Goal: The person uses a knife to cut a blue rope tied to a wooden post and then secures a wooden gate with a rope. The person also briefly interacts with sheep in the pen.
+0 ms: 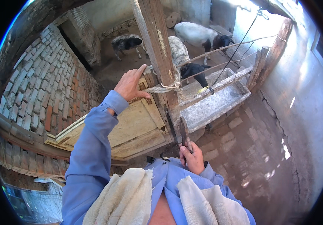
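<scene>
My left hand (132, 83) rests on the top of a pale wooden gate (139, 121), thumb spread from the fingers, beside a thick rope (161, 89). That rope wraps around an upright wooden post (163, 50) and lies close to my thumb. Lower down, in front of my waist, my right hand (192, 157) is shut on a dark metal hand tool (183, 128), which looks like pliers. The tool's head points up, near the foot of the post and the gate's edge. Part of its handles is hidden in my fingers.
A black-headed sheep (194, 70) leans over a stone trough (215, 105) behind wooden rails. Two more sheep, one white-bodied (195, 33) and one dark-sided (126, 43), stand farther back. A brick wall (46, 87) rises at left, a pale wall (299, 98) at right.
</scene>
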### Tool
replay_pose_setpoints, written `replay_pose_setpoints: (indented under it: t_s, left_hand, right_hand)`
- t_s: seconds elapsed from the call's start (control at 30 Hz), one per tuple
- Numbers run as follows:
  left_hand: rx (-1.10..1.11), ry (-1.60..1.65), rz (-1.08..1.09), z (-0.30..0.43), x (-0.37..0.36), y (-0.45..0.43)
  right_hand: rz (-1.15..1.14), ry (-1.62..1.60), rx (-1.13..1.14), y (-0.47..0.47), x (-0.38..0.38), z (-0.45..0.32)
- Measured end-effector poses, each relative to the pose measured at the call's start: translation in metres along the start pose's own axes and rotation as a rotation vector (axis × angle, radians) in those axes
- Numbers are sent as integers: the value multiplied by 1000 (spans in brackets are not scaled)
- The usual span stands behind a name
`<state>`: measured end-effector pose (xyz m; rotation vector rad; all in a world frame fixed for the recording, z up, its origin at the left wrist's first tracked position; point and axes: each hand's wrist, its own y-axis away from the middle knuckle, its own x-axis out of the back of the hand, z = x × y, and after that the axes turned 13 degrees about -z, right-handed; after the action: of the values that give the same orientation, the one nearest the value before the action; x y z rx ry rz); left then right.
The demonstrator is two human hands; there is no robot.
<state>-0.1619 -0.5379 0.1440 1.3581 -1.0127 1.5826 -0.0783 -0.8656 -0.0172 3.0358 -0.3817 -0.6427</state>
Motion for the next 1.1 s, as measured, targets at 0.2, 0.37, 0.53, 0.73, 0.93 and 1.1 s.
replay_pose_setpoints:
  t_s: [0.2,0.37,0.53,0.73,0.93,1.1]
  left_hand:
    - [61,40,20,5,-7,-1]
    - [30,80,48,5,-11,-7]
    - [4,96,17,-5,-14,-6]
    - [62,43,4,4,-16,-18]
    - [120,-206,238,14,-24,16]
    - [45,331,389,69,-72,80]
  right_hand:
    - [11,-24,-36,1,12,-1]
    - [76,-13,89,-8,32,-5]
    - [226,-121,305,-72,19,-38]
    - [10,-101,77,-128,26,-21]
    - [25,-9,-178,-81,65,119]
    - [12,756,-768,45,215,333]
